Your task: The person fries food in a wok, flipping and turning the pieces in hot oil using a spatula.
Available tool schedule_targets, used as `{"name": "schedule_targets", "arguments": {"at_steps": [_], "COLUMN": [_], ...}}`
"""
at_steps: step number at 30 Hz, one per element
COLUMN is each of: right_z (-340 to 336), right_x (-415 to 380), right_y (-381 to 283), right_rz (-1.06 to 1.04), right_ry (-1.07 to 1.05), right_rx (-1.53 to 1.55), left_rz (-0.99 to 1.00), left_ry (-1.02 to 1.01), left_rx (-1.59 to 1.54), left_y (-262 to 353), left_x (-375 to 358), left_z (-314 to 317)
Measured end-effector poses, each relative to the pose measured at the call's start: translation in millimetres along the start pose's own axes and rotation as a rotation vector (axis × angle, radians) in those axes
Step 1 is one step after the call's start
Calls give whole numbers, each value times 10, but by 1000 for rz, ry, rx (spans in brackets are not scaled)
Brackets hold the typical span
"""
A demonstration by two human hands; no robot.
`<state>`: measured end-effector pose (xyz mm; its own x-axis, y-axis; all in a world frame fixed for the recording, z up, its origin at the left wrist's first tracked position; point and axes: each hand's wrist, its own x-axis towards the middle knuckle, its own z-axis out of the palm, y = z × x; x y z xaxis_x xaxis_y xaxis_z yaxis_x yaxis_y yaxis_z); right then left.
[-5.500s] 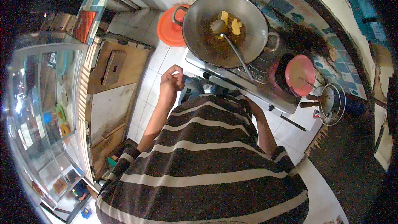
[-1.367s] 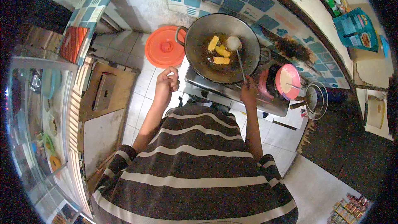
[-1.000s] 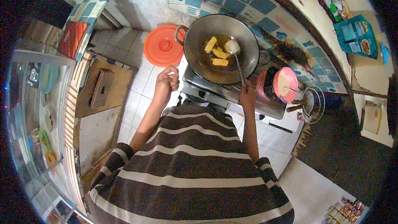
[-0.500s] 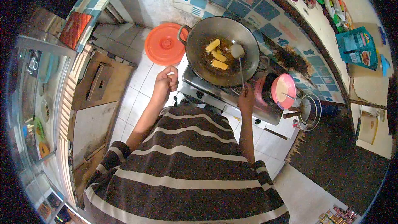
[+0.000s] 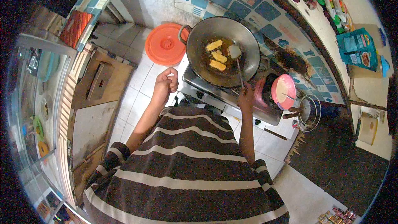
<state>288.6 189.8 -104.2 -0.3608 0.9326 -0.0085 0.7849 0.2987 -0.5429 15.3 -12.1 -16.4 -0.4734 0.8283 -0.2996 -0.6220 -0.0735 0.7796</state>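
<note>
My right hand (image 5: 247, 96) is wrapped round the handle of a metal spatula (image 5: 234, 52), its flat head down in a large wok (image 5: 248, 37). Several golden fried pieces (image 5: 217, 64) lie in the wok's dark oil, left of the spatula head. The wok sits on a steel gas stove (image 5: 192, 80). Clear of the wok, left of the stove's front corner, my left hand (image 5: 166, 83) is held in a loose fist, with nothing visible in it.
An orange lid (image 5: 153, 43) lies left of the wok. To the right are a pink bowl (image 5: 285, 84) of pale batter with a utensil in it, and a round wire strainer (image 5: 310, 112). A teal packet (image 5: 357, 49) is at far right. A wooden cabinet (image 5: 93, 118) stands at left.
The spatula head has shifted slightly left within the wok. Some fried pieces have moved a little in the oil. My left hand stays in about the same place.
</note>
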Motion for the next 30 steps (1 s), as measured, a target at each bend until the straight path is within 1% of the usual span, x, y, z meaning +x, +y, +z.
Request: {"name": "schedule_targets", "arguments": {"at_steps": [2, 5, 8, 11, 14, 17, 20, 23, 26, 27, 28, 29, 30], "right_z": [22, -297, 59, -196, -11, -197, -89, 150, 318, 158, -185, -372, -358], "right_x": [-10, -60, 3, -55, 26, -18, -24, 68, 79, 47, -12, -53, -65], "right_y": [43, -526, -21, -388, -94, -413, -249, 56, 340, 104, -421, -704, -649], "right_rz": [-53, 309, 6, 111, 93, 304, 154, 91, -156, 50, 256, 463, 375], "right_ry": [-12, -170, 42, -149, -101, -181, -123, -8, 96, -19, -135, -251, -232], "right_rx": [74, 189, 117, 186, 149, 259, 241, 67, -36, 66, 167, 268, 256], "left_rz": [0, -8, -26, -39, -23, -4, -20, -23, -10, -4, 2, -6, -14], "left_ry": [-3, 4, 4, -6, -8, 9, 16, 14, 17, 18, 19, 26, 32], "left_rx": [11, 1, -14, -18, -29, -54, -56, -57, -55, -53, -50, -48, -45], "left_y": [-24, -29, -57, -73, -59, -38, -18, -15, -23, -24, -25, -28, -33], "left_x": [-19, -35, -42, -34, -34, -45, -64, -60, -57, -56, -54, -50, -46], "left_z": [-28, -34, -57, -68, -50, -23, -12, -1, 9, 8, 7, 0, -11]}}
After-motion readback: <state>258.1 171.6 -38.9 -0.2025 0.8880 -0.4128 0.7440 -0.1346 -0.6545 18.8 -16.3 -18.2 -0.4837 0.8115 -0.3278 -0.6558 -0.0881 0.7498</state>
